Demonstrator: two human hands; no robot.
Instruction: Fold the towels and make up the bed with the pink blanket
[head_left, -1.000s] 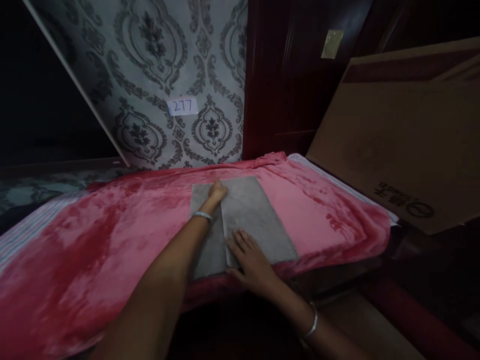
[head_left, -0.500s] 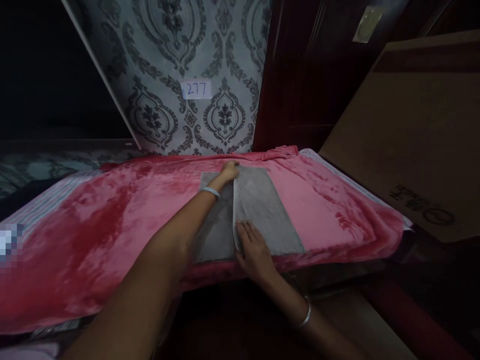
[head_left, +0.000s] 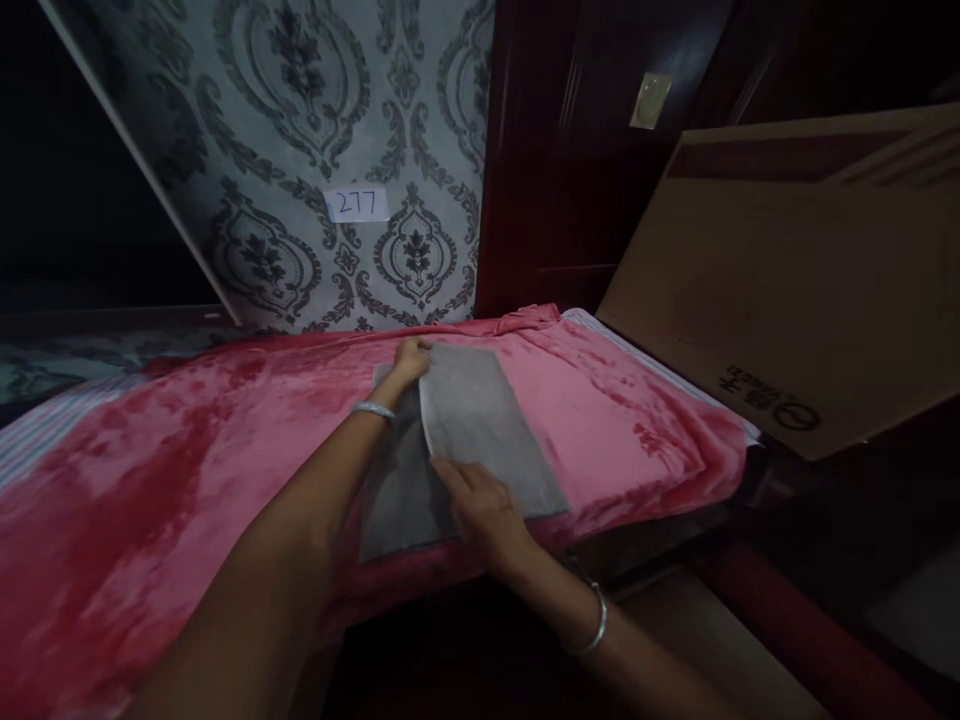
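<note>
A grey cloth (head_left: 487,410) lies on a pink blanket, with its right part folded over and a pale edge running down its middle. My left hand (head_left: 411,360) is closed on the far end of that folded edge, its fingertips partly hidden. At the near end, my right hand (head_left: 484,508) has its fingers bent around the same edge, the thumb side out of sight. The lower layer of the cloth shows darker grey to the left, between my two arms.
The pink blanket (head_left: 615,430) covers a raised surface over a striped sheet (head_left: 67,410). A large cardboard box (head_left: 795,270) leans at the right, beside a dark red door (head_left: 559,200). A dark screen (head_left: 67,180) stands at the left. A paper marked 277 (head_left: 358,204) is on the patterned wall.
My view has shifted, so the scene sits farther left. The fingers of my right hand have gone from lying flat on the cloth to curling at its edge, which looks slightly lifted.
</note>
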